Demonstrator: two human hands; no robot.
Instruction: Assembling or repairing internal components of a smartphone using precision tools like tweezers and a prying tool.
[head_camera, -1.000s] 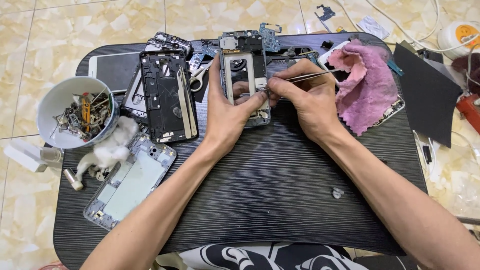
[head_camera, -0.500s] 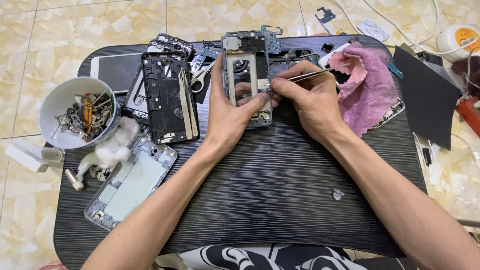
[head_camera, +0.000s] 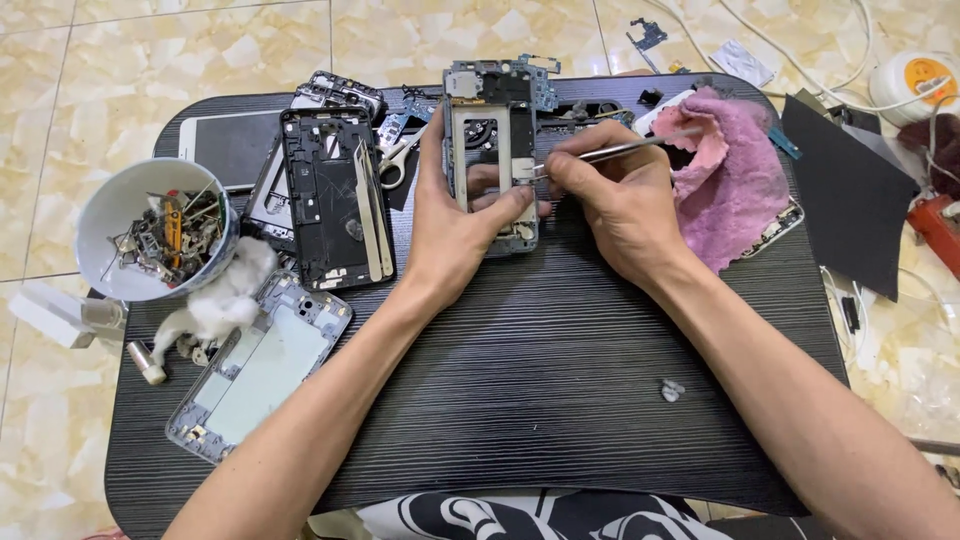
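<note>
Black ribbed tabletop (head_camera: 520, 400), my two bare hands at work on an opened phone frame (head_camera: 492, 150).

Nearest me the dark, finely grooved board lies bare but for a small grey crumb (head_camera: 672, 389). To my left, a pale rectangular back panel (head_camera: 262, 362) lies flat beside white fluff (head_camera: 222, 300) and a round white bowl (head_camera: 100, 225) of tangled metal scraps. My left hand (head_camera: 455, 225) curls shut around the metal frame's lower end, thumb pressed across it. My right hand (head_camera: 622, 205) pinches slim steel tweezers (head_camera: 620, 151), tip touching the frame's right rail. A black scratched chassis (head_camera: 335, 195) lies left of the frame; a crumpled pink cloth (head_camera: 730, 180) lies right. Beyond, glossy marbled tiles (head_camera: 200, 45).
</note>
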